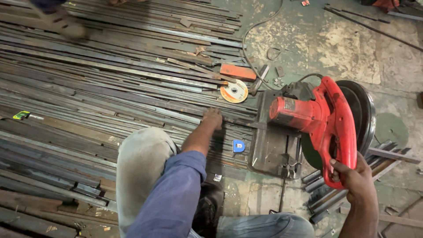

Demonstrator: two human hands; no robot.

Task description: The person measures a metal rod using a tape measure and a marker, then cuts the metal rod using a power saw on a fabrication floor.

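Note:
My right hand (pixel 354 178) grips the lower end of the red handle of a chop saw (pixel 326 119), which stands on its dark steel base (pixel 271 150) at the right. My left hand (pixel 213 118) rests with closed fingers on a long flat steel strip (pixel 145 108) that runs into the saw's base. The arm is in a blue sleeve and crosses my raised knee. A small blue tape measure (pixel 238 146) lies just right of that hand.
Long steel strips cover the floor at left. A yellow cutting disc (pixel 234 91) and an orange block (pixel 238 72) lie beyond the saw. Cut pieces (pixel 326 198) pile under the saw's right side. Another person's foot (pixel 61 22) stands on the strips at top left.

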